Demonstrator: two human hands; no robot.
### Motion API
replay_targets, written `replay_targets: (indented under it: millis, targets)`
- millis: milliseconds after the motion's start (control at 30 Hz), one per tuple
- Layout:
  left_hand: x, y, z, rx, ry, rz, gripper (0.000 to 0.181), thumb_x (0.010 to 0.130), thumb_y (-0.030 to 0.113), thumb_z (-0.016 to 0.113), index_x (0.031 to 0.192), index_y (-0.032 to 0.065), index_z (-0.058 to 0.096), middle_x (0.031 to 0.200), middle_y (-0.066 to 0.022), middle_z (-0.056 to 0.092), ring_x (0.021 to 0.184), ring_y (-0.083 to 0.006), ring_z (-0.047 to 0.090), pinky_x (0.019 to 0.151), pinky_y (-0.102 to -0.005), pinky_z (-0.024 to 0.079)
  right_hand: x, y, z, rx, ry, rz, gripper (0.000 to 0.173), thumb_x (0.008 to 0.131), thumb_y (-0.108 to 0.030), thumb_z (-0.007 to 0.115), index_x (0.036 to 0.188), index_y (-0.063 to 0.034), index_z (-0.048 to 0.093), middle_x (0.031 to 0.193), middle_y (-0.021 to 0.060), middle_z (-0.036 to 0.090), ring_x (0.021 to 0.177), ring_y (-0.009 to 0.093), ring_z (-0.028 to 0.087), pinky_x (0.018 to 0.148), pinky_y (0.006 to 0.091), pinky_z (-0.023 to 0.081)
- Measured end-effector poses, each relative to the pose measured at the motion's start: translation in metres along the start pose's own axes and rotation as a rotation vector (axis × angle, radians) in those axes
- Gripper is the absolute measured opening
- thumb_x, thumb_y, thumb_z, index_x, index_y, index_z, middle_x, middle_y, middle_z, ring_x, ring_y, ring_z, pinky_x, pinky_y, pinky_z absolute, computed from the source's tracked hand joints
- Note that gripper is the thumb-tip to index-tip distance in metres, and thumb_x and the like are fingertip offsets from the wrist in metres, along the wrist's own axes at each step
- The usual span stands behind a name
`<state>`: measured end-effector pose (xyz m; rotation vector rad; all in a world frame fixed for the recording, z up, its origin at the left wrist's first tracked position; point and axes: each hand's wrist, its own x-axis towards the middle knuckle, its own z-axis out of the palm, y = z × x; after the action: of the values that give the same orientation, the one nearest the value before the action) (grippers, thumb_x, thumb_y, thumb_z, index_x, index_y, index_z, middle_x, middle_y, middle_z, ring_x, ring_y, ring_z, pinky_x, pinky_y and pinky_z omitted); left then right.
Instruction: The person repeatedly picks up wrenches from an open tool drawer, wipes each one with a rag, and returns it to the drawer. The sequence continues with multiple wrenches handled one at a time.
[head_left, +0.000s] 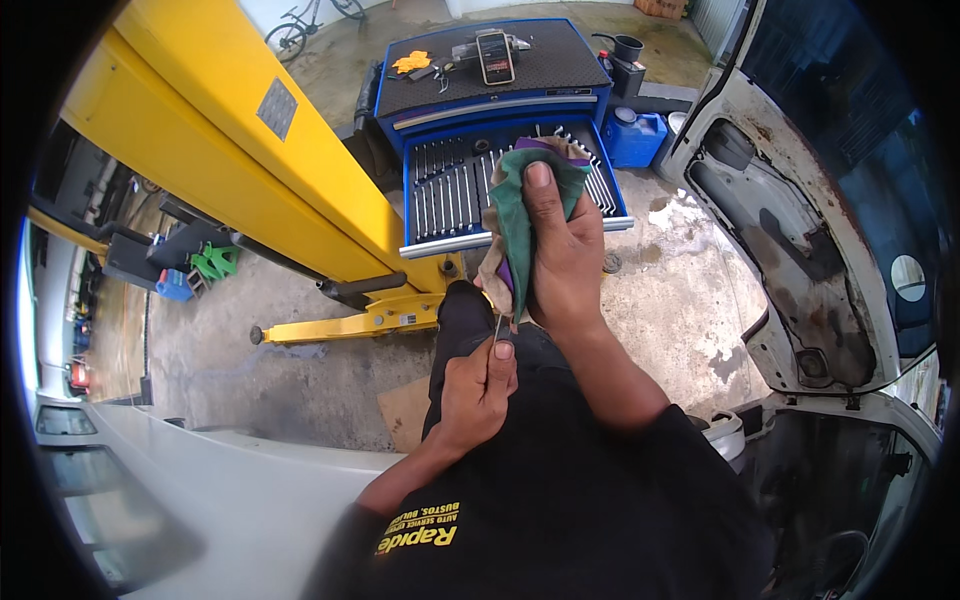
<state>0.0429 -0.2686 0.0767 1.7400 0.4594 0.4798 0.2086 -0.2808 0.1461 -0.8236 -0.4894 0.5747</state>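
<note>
My right hand (562, 255) grips a folded green, purple and beige cloth rag (517, 202), its thumb pressed on the green side. Below it, my left hand (480, 382) pinches the end of a thin metal tool (502, 328) whose upper part is hidden by the rag; its kind cannot be told. Beyond both hands, the drawer of a blue tool cabinet (487, 241) stands pulled out, holding rows of wrenches (444, 201). On the cabinet's dark top (450, 56) lie a phone (496, 58), an orange cloth (412, 61) and small items.
A yellow lift post (247, 150) rises at the left, with its lift arm (345, 327) low over the floor. A white vehicle body (247, 480) lies at lower left. The opened, stained vehicle door (795, 255) is at the right. A blue jug (636, 139) stands beside the cabinet.
</note>
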Motion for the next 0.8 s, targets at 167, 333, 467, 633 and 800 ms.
replay_targets:
  millis: [167,333,467,633,800]
  targets:
    - [0.004,-0.002,-0.010,-0.151,0.284,0.097,0.013,0.092,0.001,0.059,0.103,-0.0019,0.065,0.086,-0.0094,0.068,0.080,-0.0175,0.067,0.067,-0.0307,0.051,-0.036,0.027,0.008,-0.048,-0.279,0.237,0.029,0.107,-0.029,0.056,0.115,-0.0011,0.060,0.095,0.0027,0.068,0.087,0.008,0.063,0.080,0.0263,0.053]
    - [0.008,-0.033,-0.007,-0.107,0.588,0.143,0.020,0.104,0.017,0.054,0.102,-0.0005,0.064,0.092,-0.0104,0.066,0.090,-0.0176,0.064,0.081,-0.0338,0.048,-0.053,0.037,-0.007,-0.127,-0.484,0.212,0.024,0.107,-0.016,0.055,0.125,-0.0009,0.056,0.104,0.0056,0.068,0.101,0.012,0.064,0.092,0.0281,0.051]
    - [0.017,-0.045,-0.035,0.253,0.399,-0.006,0.066,0.110,0.053,0.026,0.106,-0.0005,0.065,0.094,-0.0109,0.068,0.095,-0.0217,0.066,0.087,-0.0294,0.049,-0.053,0.055,-0.026,-0.245,-0.335,0.147,0.021,0.105,-0.011,0.057,0.123,0.0002,0.058,0.101,0.0052,0.068,0.094,0.011,0.066,0.087,0.0277,0.053]
    - [0.035,-0.048,-0.053,-0.205,0.032,-0.116,0.090,0.102,0.072,0.015,0.146,0.0003,0.047,0.137,-0.0171,0.060,0.129,-0.0263,0.057,0.104,-0.0346,0.044,-0.054,0.038,-0.028,-0.050,-0.150,0.325,0.028,0.107,-0.027,0.057,0.101,-0.0011,0.065,0.077,-0.0010,0.062,0.073,0.006,0.058,0.068,0.0234,0.048]
    - [0.046,-0.033,-0.006,-0.949,-0.126,0.255,0.084,0.105,0.064,0.031,0.160,0.0022,0.016,0.161,-0.0135,0.031,0.149,-0.0237,0.033,0.121,-0.0365,0.027,-0.071,0.049,-0.008,-0.312,-0.117,0.136,0.024,0.108,-0.021,0.056,0.096,-0.0020,0.064,0.074,-0.0023,0.061,0.072,0.007,0.059,0.071,0.0245,0.049]
